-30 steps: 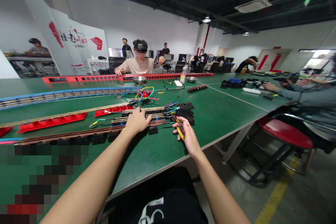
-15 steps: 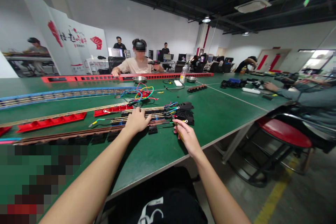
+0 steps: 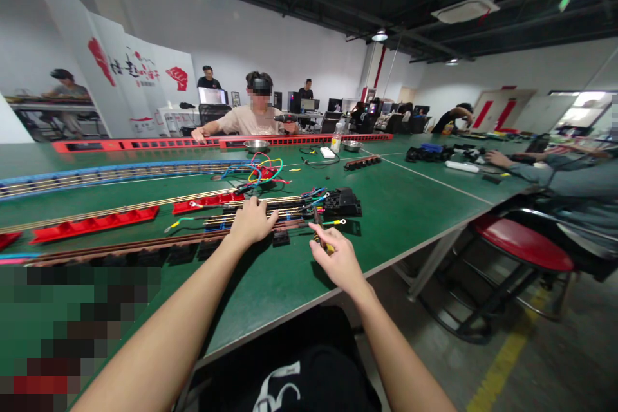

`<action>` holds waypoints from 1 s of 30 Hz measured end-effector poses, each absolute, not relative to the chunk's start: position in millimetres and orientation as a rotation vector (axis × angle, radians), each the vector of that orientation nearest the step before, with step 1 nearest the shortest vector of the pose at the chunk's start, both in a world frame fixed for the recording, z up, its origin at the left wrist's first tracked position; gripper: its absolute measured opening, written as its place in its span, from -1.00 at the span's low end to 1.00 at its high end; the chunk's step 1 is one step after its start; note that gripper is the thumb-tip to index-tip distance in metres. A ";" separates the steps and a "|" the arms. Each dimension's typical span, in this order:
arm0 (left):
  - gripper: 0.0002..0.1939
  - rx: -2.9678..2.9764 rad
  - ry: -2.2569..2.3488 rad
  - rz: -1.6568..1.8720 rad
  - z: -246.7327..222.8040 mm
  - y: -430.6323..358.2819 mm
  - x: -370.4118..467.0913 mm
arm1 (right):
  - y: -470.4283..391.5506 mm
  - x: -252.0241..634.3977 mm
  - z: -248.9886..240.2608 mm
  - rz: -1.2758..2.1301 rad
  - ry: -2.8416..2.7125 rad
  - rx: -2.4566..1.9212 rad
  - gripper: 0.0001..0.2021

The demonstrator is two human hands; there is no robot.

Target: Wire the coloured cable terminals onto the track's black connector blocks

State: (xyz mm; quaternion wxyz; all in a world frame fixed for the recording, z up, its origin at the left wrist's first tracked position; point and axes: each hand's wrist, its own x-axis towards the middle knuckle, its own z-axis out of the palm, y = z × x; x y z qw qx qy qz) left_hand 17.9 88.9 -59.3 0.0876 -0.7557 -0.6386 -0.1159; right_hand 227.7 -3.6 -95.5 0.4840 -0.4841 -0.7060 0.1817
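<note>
My left hand (image 3: 251, 224) lies over a rail assembly (image 3: 288, 213) of brass-coloured rods on black and blue supports, its fingers curled down onto the rods and partly hidden. Just right of it, my right hand (image 3: 338, 257) grips pliers (image 3: 317, 225) with dark jaws and yellow-and-black handles. The jaws are close to the wire ends. A green wire with a yellow-sleeved ring terminal (image 3: 342, 222) sticks out beyond them. Behind the pliers sits a black end block (image 3: 342, 201). Another ring-ended wire (image 3: 176, 224) reaches out on the left side.
Red holders (image 3: 96, 224) and a brown rail (image 3: 120, 246) lie leftward. Farther back are a blue track (image 3: 120, 170), tangled coloured wires (image 3: 265, 170), metal bowls (image 3: 257, 145) and a bottle (image 3: 337, 138). Across the green table (image 3: 405, 206), a co-worker (image 3: 246, 119) handles a long red rail (image 3: 178, 143).
My right hand has turned and drawn slightly back with the pliers. The black end block now sits differently, shifted slightly right. My left hand stays put. The co-worker's red rail has slid left.
</note>
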 end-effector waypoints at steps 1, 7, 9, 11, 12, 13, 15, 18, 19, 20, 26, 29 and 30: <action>-0.41 -2.252 -1.902 -0.348 -59.1 88.8 17.9 | -4.6 226.5 -95.3 0.422 -1.734 -1.180 -0.59; -0.43 -2.249 -1.887 -0.342 -57.5 86.9 18.6 | -5.7 221.5 -98.5 0.273 -1.824 -1.233 -0.56; -0.44 -2.243 -1.889 -0.340 -57.5 86.6 18.9 | -5.8 219.9 -100.2 0.213 -1.867 -1.256 -0.55; -0.44 -2.240 -1.892 -0.342 -57.9 86.7 18.9 | -6.2 218.6 -101.7 0.151 -1.910 -1.278 -0.55; -0.44 -2.240 -1.892 -0.345 -58.3 86.9 18.8 | -6.4 218.2 -102.4 0.118 -1.930 -1.287 -0.55; -0.44 -2.239 -1.891 -0.351 -58.7 87.1 18.7 | -6.6 218.0 -103.0 0.087 -1.948 -1.295 -0.55; -0.44 -2.238 -1.883 -0.365 -59.5 87.7 18.4 | -7.1 218.1 -103.9 0.038 -1.982 -1.301 -0.54; -0.44 -2.239 -1.876 -0.369 -60.1 88.5 18.0 | -7.6 218.6 -104.2 0.007 -2.018 -1.297 -0.55; -0.44 -2.239 -1.877 -0.365 -60.1 88.7 18.0 | -7.7 218.7 -104.0 0.005 -2.027 -1.296 -0.55; -0.44 -2.239 -1.878 -0.362 -60.1 88.8 17.9 | -7.8 218.7 -103.8 0.005 -2.033 -1.297 -0.56; -0.44 -2.236 -1.887 -0.350 -59.1 88.6 18.0 | -7.7 218.3 -103.3 0.018 -2.016 -1.294 -0.63; -0.43 -2.239 -1.897 -0.347 -58.8 88.5 18.1 | -7.7 218.7 -102.4 0.043 -1.990 -1.290 -0.75; -0.43 -2.240 -1.898 -0.346 -58.8 88.5 18.2 | -7.7 219.0 -101.8 0.052 -1.985 -1.290 -0.79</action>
